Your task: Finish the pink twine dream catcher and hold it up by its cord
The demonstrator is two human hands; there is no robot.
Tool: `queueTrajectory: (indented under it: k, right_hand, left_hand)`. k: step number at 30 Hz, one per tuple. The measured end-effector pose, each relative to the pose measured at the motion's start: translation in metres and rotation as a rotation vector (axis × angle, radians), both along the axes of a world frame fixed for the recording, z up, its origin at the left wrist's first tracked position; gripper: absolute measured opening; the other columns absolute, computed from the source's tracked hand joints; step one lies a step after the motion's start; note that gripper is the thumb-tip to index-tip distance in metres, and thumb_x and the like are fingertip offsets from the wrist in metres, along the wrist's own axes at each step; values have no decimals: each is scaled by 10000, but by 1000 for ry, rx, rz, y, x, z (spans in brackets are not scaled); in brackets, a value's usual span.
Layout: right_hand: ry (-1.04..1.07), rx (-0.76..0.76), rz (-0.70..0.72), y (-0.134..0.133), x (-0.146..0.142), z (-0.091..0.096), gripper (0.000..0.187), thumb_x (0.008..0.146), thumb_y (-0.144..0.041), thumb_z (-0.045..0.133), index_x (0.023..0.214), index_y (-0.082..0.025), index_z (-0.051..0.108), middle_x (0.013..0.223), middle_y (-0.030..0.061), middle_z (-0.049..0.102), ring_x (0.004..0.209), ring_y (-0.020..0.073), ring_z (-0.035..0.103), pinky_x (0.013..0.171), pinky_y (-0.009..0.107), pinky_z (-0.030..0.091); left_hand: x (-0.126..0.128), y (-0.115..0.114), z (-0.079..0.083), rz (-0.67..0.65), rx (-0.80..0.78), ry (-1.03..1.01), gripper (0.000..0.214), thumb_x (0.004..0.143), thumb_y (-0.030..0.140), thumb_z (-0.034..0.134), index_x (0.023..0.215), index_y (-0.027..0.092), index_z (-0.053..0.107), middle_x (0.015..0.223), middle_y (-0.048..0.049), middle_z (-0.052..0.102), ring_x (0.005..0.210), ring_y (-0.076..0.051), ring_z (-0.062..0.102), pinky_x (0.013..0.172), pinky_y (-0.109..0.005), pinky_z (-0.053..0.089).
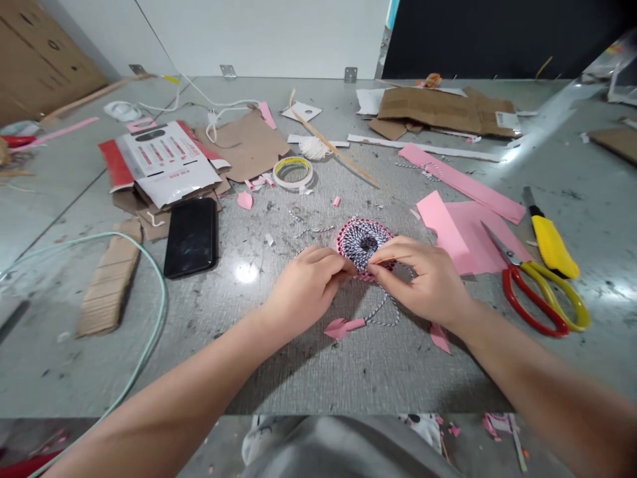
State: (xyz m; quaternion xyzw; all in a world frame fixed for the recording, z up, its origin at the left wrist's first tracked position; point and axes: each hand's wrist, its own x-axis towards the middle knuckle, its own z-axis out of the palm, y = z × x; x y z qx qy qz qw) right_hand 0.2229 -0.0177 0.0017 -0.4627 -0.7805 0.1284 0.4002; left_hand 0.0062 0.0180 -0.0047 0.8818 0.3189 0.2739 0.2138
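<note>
A round woven piece (pixel 365 240) of black-and-white twisted cord, with a red-and-pink rim and a dark centre, is in front of me on the table. My left hand (pixel 313 279) pinches its front left edge. Over its right side, my right hand (pixel 423 272) has thumb and forefinger closed together; a thin brownish line shows between them, too fine to name. Striped cord (pixel 391 312) trails below the piece to a pink paper leaf-shaped end (pixel 343 327). Another pink paper tip (pixel 440 337) lies under my right wrist.
Right: scissors (pixel 535 289), a yellow utility knife (pixel 555 242) and pink paper (pixel 478 232). Left: a black phone (pixel 192 237), corrugated cardboard (pixel 110 282), a green cable (pixel 164 299) and a flattened box (pixel 164 162). Behind: a tape roll (pixel 311 175), white string (pixel 314 149) and brown cardboard (pixel 442 111).
</note>
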Motion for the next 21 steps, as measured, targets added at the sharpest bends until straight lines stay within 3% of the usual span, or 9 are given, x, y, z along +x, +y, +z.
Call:
queueTrajectory:
  k: [10,14,17,19,21]
  right_hand:
    - [-65,-1,45,3,-1,2,88,922,-205,617,893,-241,691,834,17,727,834,195,636,782,376,509]
    - [-72,6,67,5,-3,3,93,930,-189,611,895,-232,686,848,27,715,839,198,603,806,388,486]
    - [-71,-7,50,5,-4,2,83,919,-187,620,893,-230,686,865,35,711,873,209,598,818,395,483]
    - [-78,-9,51,5,-5,0,91,914,-180,616,878,-231,682,863,34,706,877,209,597,824,395,482]
    - [-90,-3,59,6,-6,-1,99,906,-166,614,868,-229,680,858,30,702,876,205,596,833,393,478]
  left_hand:
    - [2,-1,-1,67,-18,-61,162,937,97,571,970,204,689,911,-29,747,870,-181,671,831,-350,539]
    - [3,-2,-3,68,34,-70,181,932,118,601,1083,205,646,1099,-70,717,1070,-221,648,954,-407,511]
    - [6,-4,-8,138,85,-37,598,848,345,763,1350,174,486,1362,-177,583,1304,-334,518,1090,-530,417]
    - [10,-5,-14,161,91,12,877,769,458,818,1442,140,355,1413,-228,531,1329,-390,481,1103,-584,383]
    - [13,-5,-19,160,82,29,938,764,466,818,1463,127,291,1417,-244,528,1297,-392,509,1089,-581,393]
